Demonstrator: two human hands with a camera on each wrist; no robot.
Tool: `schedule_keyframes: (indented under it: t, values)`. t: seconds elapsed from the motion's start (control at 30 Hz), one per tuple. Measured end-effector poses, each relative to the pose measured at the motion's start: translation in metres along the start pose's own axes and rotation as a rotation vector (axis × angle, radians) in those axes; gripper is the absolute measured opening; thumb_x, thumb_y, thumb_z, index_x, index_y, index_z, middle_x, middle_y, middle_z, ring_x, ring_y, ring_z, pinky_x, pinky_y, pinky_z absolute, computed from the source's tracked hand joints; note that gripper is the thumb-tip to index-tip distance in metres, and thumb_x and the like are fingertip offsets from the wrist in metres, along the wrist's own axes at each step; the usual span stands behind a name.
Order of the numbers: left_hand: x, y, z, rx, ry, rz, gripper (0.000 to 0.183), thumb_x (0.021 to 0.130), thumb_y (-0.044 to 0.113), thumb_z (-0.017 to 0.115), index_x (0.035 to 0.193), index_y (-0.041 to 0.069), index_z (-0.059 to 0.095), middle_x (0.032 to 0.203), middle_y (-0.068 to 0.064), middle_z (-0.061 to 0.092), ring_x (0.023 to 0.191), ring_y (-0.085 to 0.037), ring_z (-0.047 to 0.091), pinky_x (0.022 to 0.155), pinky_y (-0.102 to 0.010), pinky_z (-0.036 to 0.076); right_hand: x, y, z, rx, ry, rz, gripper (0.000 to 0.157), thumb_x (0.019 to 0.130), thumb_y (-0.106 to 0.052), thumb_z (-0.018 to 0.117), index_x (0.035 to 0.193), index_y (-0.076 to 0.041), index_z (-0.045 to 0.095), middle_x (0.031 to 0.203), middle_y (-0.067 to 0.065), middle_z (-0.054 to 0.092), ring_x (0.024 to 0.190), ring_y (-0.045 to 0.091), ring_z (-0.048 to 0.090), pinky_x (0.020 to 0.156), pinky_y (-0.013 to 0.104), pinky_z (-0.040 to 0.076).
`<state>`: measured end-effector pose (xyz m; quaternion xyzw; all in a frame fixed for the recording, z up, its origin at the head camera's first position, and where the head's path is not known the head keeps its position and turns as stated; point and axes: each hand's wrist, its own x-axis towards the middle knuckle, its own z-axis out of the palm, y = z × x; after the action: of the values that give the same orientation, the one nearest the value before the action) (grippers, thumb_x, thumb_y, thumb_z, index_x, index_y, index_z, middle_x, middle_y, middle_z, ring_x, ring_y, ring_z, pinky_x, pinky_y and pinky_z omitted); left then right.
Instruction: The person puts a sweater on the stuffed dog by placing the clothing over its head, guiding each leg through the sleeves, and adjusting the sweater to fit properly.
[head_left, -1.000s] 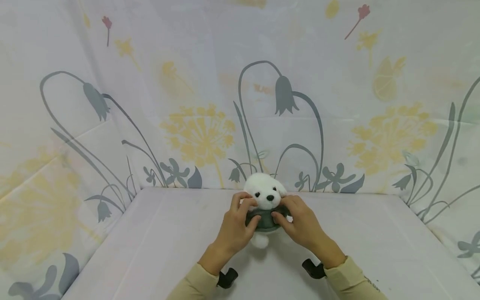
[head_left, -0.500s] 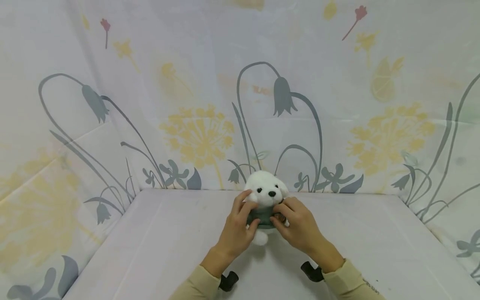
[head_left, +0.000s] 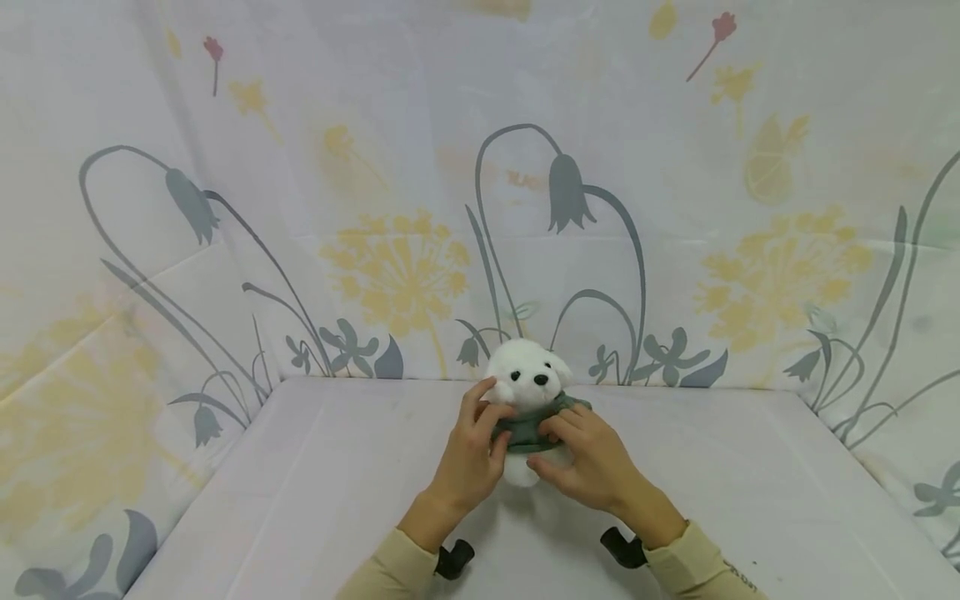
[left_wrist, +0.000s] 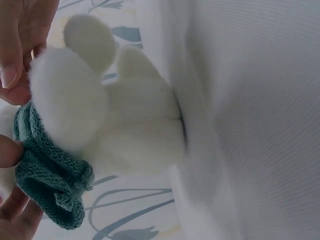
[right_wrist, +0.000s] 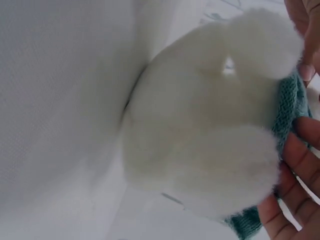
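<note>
A white plush dog (head_left: pixel 525 367) sits upright on the white table, its face toward the camera in the head view. Around its chest is a small green knitted sweater (head_left: pixel 525 427), bunched below the neck. My left hand (head_left: pixel 471 446) grips the sweater and the toy's side; in the left wrist view its thumb (left_wrist: pixel 9 151) lies on the knit (left_wrist: pixel 47 167) with fingers behind. On the opposite side, my right hand (head_left: pixel 592 462) has bent fingers (right_wrist: pixel 300 160) at the sweater's edge. Its thumb stands apart, by the toy's lower body (right_wrist: pixel 200 155).
The white table (head_left: pixel 337 467) ends at a flower-print cloth backdrop (head_left: pixel 420 167) close behind the toy. Black wrist mounts (head_left: pixel 456 558) sit under both sleeves (head_left: pixel 386 567).
My right thumb has come away from the sweater and moved down. The sweater's right part now flares out above the right fingers. The left hand stays nearly in place.
</note>
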<state>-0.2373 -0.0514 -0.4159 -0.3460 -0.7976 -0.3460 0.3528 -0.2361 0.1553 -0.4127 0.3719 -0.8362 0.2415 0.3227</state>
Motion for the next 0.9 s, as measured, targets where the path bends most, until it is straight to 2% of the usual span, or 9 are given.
schedule_keyframes:
  t: [0.1, 0.2, 0.3, 0.4, 0.53, 0.67, 0.9]
  values:
    - [-0.0007, -0.0004, 0.0006, 0.063, 0.051, -0.037, 0.033, 0.075, -0.002, 0.078, 0.097, 0.005, 0.055, 0.118, -0.016, 0.042, 0.086, -0.018, 0.054, 0.068, -0.027, 0.050, -0.0008, 0.0013, 0.0005, -0.023, -0.009, 0.008, 0.038, 0.070, -0.043, 0.081, 0.093, -0.016, 0.065, 0.088, -0.007, 0.059, 0.083, 0.010, 0.049, 0.069, 0.030, 0.045]
    - [-0.0015, -0.0007, 0.0007, 0.135, 0.085, -0.085, 0.035, 0.073, 0.007, 0.083, 0.087, 0.007, 0.051, 0.096, -0.009, 0.042, 0.078, -0.014, 0.047, 0.065, -0.025, 0.047, -0.0015, 0.0018, 0.0001, -0.049, -0.019, 0.018, 0.044, 0.069, -0.046, 0.082, 0.095, -0.015, 0.066, 0.092, -0.007, 0.059, 0.084, 0.011, 0.050, 0.070, 0.031, 0.046]
    - [-0.0031, -0.0011, 0.0011, 0.188, 0.078, -0.125, 0.035, 0.075, 0.016, 0.083, 0.079, 0.009, 0.049, 0.082, -0.003, 0.041, 0.070, -0.012, 0.042, 0.060, -0.024, 0.042, -0.0024, 0.0025, -0.0008, -0.065, -0.020, 0.025, 0.046, 0.068, -0.045, 0.083, 0.096, -0.014, 0.065, 0.094, -0.004, 0.057, 0.085, 0.013, 0.051, 0.070, 0.032, 0.047]
    - [-0.0047, -0.0010, 0.0015, 0.206, 0.041, -0.154, 0.032, 0.078, 0.023, 0.080, 0.074, 0.011, 0.051, 0.074, 0.000, 0.043, 0.067, -0.013, 0.042, 0.058, -0.025, 0.039, -0.0032, 0.0032, -0.0018, -0.055, -0.016, 0.044, 0.044, 0.067, -0.039, 0.085, 0.095, -0.012, 0.064, 0.094, -0.002, 0.053, 0.087, 0.015, 0.051, 0.071, 0.033, 0.047]
    - [-0.0056, 0.0002, 0.0012, 0.195, -0.003, -0.170, 0.024, 0.081, 0.027, 0.077, 0.075, 0.012, 0.060, 0.075, -0.001, 0.052, 0.069, -0.015, 0.048, 0.061, -0.028, 0.042, -0.0039, 0.0039, -0.0015, -0.024, -0.040, 0.065, 0.040, 0.068, -0.033, 0.085, 0.094, -0.012, 0.064, 0.092, -0.002, 0.053, 0.087, 0.013, 0.048, 0.070, 0.029, 0.046]
    - [-0.0047, 0.0007, 0.0016, 0.177, -0.007, -0.161, 0.019, 0.080, 0.025, 0.077, 0.085, 0.010, 0.066, 0.082, -0.002, 0.058, 0.075, -0.018, 0.053, 0.067, -0.032, 0.046, -0.0035, 0.0045, -0.0006, -0.024, -0.074, 0.057, 0.039, 0.071, -0.034, 0.083, 0.097, -0.012, 0.064, 0.086, -0.003, 0.055, 0.090, 0.012, 0.046, 0.071, 0.029, 0.045]
    - [-0.0035, -0.0020, 0.0040, 0.150, -0.027, -0.166, 0.040, 0.074, 0.010, 0.079, 0.111, 0.006, 0.065, 0.093, -0.003, 0.068, 0.082, -0.018, 0.061, 0.073, -0.036, 0.049, -0.0049, 0.0053, 0.0010, -0.059, -0.101, 0.023, 0.051, 0.068, -0.030, 0.084, 0.108, -0.006, 0.064, 0.088, -0.003, 0.065, 0.112, 0.026, 0.052, 0.088, 0.041, 0.048]
